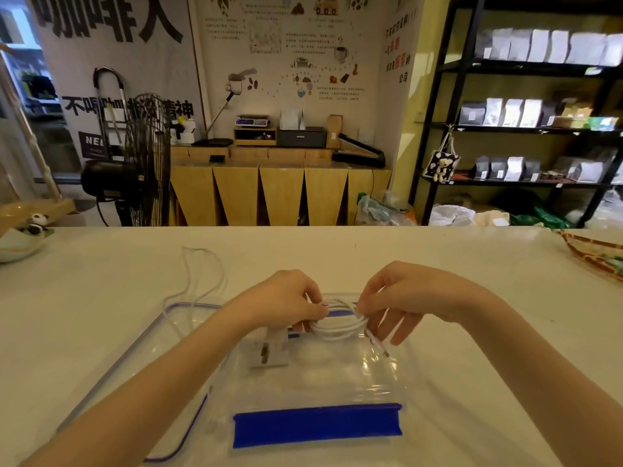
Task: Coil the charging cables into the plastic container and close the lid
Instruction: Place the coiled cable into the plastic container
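A clear plastic container [381, 375] with blue clip handles stands on the white table in front of me. Over its far half, my left hand [286, 298] and my right hand [394, 294] both pinch a white charging cable [337, 326] wound into a small coil. One plug end [382, 350] dangles from the coil under my right fingers. A white charger block [271, 348] lies inside the container at its left. The clear lid [145, 362] with a blue seal lies flat to the left. A second white cable [205, 274] lies loose on the table behind the lid.
A panda figurine on a green dish [20, 241] sits at the table's far left. A woven basket [593, 251] is at the far right edge. Beyond the table are a floor fan [145, 160], a wooden counter and black shelving.
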`<state>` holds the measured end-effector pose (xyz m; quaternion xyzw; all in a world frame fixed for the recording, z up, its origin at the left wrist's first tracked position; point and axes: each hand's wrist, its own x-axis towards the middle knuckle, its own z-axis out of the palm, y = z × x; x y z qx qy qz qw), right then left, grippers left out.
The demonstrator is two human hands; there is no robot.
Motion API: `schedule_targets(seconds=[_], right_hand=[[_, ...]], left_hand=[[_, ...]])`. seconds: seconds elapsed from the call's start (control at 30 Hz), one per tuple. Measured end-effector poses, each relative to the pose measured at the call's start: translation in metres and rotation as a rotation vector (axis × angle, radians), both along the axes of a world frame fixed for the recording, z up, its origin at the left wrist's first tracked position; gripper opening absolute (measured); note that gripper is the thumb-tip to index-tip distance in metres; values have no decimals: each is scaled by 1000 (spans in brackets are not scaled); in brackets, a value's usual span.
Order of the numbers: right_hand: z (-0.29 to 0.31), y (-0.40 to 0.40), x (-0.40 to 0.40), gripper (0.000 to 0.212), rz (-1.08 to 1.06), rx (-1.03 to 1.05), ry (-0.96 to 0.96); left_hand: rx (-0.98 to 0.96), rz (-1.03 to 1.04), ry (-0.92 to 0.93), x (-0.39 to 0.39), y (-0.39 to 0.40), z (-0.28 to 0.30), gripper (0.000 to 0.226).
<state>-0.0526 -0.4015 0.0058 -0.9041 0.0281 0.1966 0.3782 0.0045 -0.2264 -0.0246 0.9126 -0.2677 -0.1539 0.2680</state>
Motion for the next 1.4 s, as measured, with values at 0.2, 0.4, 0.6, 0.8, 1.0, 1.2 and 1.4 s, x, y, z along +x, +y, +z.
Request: schedule_targets(seconds=[0.2,0.4,0.6,0.8,1.0,1.2,1.4], right_hand=[[1,14,6,21,32,-327,-56],[-12,30,13,23,107,-735,-201],[-19,41,14,16,114,-806,-217],[-22,46,19,23,111,-842,-201],[-20,47,30,28,98,-770,-193],[7,71,37,12,238,-448,-333],[4,124,57,23,451,-81,-522]], left_hand=[[195,-62,-210,-7,-19,-3,18],[301,-106,-216,-8,-30,-15,19],[322,-90,-200,-7,-34,-22,23],[306,-110,-169,-5,-28,-23,23],[214,-113,-184,-12,-18,-6,28],[-68,30,-327,-21,32,28,23],[-152,393,-245,-25,127,34,20]])
